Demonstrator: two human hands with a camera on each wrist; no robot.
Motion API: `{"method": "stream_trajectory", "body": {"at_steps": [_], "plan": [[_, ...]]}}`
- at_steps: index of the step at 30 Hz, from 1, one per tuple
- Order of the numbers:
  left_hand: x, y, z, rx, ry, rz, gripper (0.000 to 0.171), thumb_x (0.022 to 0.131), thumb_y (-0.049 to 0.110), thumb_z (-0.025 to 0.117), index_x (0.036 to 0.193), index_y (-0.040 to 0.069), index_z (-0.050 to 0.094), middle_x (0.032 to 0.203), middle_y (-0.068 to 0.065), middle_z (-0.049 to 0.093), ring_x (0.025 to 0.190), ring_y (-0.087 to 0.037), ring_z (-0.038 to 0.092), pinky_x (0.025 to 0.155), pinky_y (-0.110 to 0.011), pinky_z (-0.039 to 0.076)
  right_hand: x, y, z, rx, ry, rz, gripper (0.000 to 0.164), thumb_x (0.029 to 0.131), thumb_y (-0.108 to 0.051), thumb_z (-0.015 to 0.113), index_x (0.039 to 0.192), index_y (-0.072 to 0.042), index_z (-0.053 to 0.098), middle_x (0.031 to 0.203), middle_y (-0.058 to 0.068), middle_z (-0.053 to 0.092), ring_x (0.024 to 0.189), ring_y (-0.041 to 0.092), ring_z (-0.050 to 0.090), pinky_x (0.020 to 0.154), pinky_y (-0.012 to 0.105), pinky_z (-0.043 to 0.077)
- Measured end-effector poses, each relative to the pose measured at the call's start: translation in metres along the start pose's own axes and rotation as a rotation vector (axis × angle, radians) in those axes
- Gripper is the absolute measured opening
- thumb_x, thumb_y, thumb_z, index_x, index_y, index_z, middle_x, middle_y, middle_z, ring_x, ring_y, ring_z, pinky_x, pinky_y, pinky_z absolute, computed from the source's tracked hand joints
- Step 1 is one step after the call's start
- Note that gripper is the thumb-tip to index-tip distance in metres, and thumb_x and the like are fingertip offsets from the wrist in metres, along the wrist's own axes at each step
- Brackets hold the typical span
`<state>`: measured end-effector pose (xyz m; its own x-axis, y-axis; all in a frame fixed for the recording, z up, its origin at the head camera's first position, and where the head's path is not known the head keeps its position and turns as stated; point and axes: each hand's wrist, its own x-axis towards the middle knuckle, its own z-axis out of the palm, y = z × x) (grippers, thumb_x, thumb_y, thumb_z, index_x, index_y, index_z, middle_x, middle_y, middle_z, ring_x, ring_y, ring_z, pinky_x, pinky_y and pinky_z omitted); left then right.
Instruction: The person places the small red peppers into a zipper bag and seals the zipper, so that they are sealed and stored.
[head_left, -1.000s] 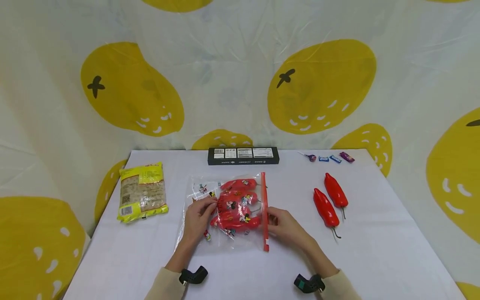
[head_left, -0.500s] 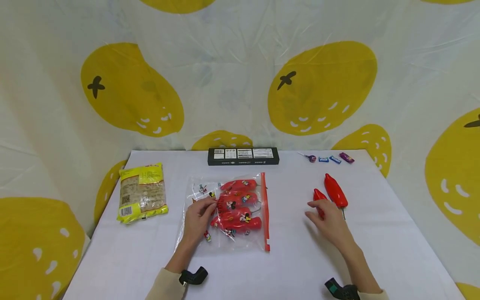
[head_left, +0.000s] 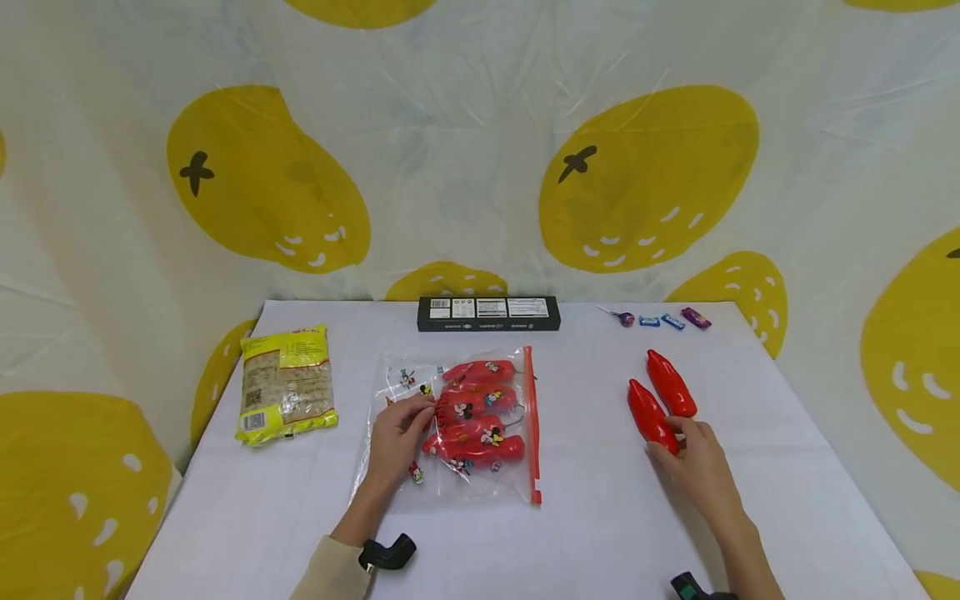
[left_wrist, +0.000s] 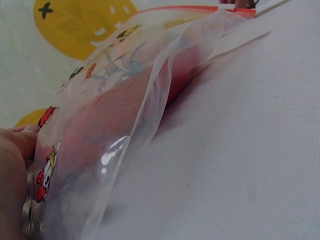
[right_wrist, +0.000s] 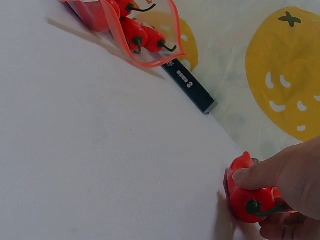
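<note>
Head view has the red pepper at the worktop's right side, just beside a second loose pepper; can't tell if it's lifted. The right hand has thumb and fingers pinching it near the stem end. Over on the left, the left hand's fingers look to be pinching the clear film of the zip bag, peppers inside.

My guess: that glossy pepper is light, pretty firm and a bit slippery, so I'd take the fat shoulder, not the skinny stem. Bag's floppy, so hold it by the film or the rim.

Right wrist cam gives you what the head cam misses: the held pepper's green stem and the bag mouth gaping, stems at the opening. Left wrist's fingertips? Mostly hidden.
</note>
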<state>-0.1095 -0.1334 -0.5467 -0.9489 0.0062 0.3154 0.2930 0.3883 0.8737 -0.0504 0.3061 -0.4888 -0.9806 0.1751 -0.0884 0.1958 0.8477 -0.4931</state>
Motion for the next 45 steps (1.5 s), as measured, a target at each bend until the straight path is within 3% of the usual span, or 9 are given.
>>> {"method": "stream_trajectory", "body": {"at_steps": [5, 10, 18, 22, 27, 35, 41, 45], "plan": [[0.002, 0.0, 0.0, -0.008, 0.004, 0.01, 0.015, 0.091, 0.029, 0.06, 0.103, 0.025, 0.069, 0.111, 0.007, 0.068, 0.108, -0.01, 0.061, 0.096, -0.021, 0.046, 0.002, -0.003, 0.001, 0.004, -0.003, -0.025, 0.072, 0.074, -0.037, 0.078, 0.131, -0.006, 0.045, 0.116, 0.02, 0.057, 0.097, 0.029, 0.057, 0.075, 0.041, 0.058], [0.0, 0.0, 0.0, -0.008, 0.008, 0.007, 0.016, 0.091, 0.029, 0.06, 0.103, 0.025, 0.07, 0.11, 0.006, 0.068, 0.107, -0.011, 0.062, 0.095, -0.019, 0.046, 0.001, -0.011, 0.002, 0.094, -0.029, -0.071, 0.066, 0.078, -0.036, 0.075, 0.132, -0.011, 0.047, 0.118, 0.015, 0.06, 0.098, 0.024, 0.059, 0.074, 0.034, 0.058], [0.0, -0.002, 0.002, -0.03, 0.037, 0.05, 0.014, 0.09, 0.025, 0.062, 0.1, 0.021, 0.071, 0.108, 0.003, 0.07, 0.105, -0.014, 0.063, 0.094, -0.016, 0.044, 0.005, -0.039, 0.012, 0.16, -0.064, -0.26, 0.056, 0.078, -0.028, 0.076, 0.127, -0.017, 0.052, 0.116, 0.006, 0.063, 0.096, 0.019, 0.06, 0.072, 0.018, 0.053], [0.0, -0.003, 0.002, -0.042, 0.03, 0.048, 0.014, 0.09, 0.026, 0.062, 0.101, 0.022, 0.071, 0.109, 0.003, 0.069, 0.106, -0.013, 0.062, 0.095, -0.017, 0.044, 0.011, -0.06, 0.021, 0.158, -0.076, -0.324, 0.056, 0.077, -0.024, 0.077, 0.126, -0.015, 0.053, 0.118, 0.006, 0.062, 0.098, 0.018, 0.059, 0.073, 0.022, 0.055], [-0.001, -0.003, 0.0, -0.048, 0.011, 0.036, 0.015, 0.091, 0.028, 0.061, 0.102, 0.023, 0.07, 0.11, 0.005, 0.069, 0.107, -0.012, 0.062, 0.095, -0.018, 0.046, 0.021, -0.086, 0.036, 0.169, -0.084, -0.339, 0.056, 0.075, -0.022, 0.078, 0.126, -0.016, 0.053, 0.117, 0.005, 0.061, 0.098, 0.017, 0.058, 0.074, 0.027, 0.056], [-0.002, -0.001, 0.0, -0.044, -0.006, 0.023, 0.015, 0.091, 0.026, 0.06, 0.103, 0.023, 0.069, 0.115, 0.002, 0.067, 0.112, -0.015, 0.061, 0.096, -0.014, 0.043, 0.042, -0.119, 0.063, 0.24, -0.017, -0.438, 0.052, 0.078, -0.02, 0.076, 0.124, -0.012, 0.055, 0.115, 0.004, 0.06, 0.101, 0.017, 0.059, 0.078, 0.034, 0.057], [-0.002, 0.015, -0.002, -0.059, 0.019, 0.06, 0.014, 0.09, 0.012, 0.061, 0.101, 0.009, 0.07, 0.114, -0.011, 0.068, 0.112, -0.027, 0.062, 0.1, -0.014, 0.041, 0.053, -0.135, 0.079, 0.42, 0.066, -0.467, 0.044, 0.079, -0.011, 0.075, 0.119, -0.008, 0.058, 0.112, 0.007, 0.054, 0.1, 0.021, 0.062, 0.085, 0.035, 0.055], [-0.003, 0.017, -0.002, -0.055, 0.019, 0.046, 0.015, 0.091, 0.013, 0.061, 0.102, 0.01, 0.07, 0.115, -0.011, 0.067, 0.113, -0.026, 0.061, 0.099, -0.013, 0.041, 0.057, -0.145, 0.088, 0.571, 0.075, -0.384, 0.042, 0.079, -0.005, 0.072, 0.118, -0.006, 0.055, 0.108, 0.011, 0.059, 0.098, 0.024, 0.063, 0.087, 0.036, 0.054]]}}
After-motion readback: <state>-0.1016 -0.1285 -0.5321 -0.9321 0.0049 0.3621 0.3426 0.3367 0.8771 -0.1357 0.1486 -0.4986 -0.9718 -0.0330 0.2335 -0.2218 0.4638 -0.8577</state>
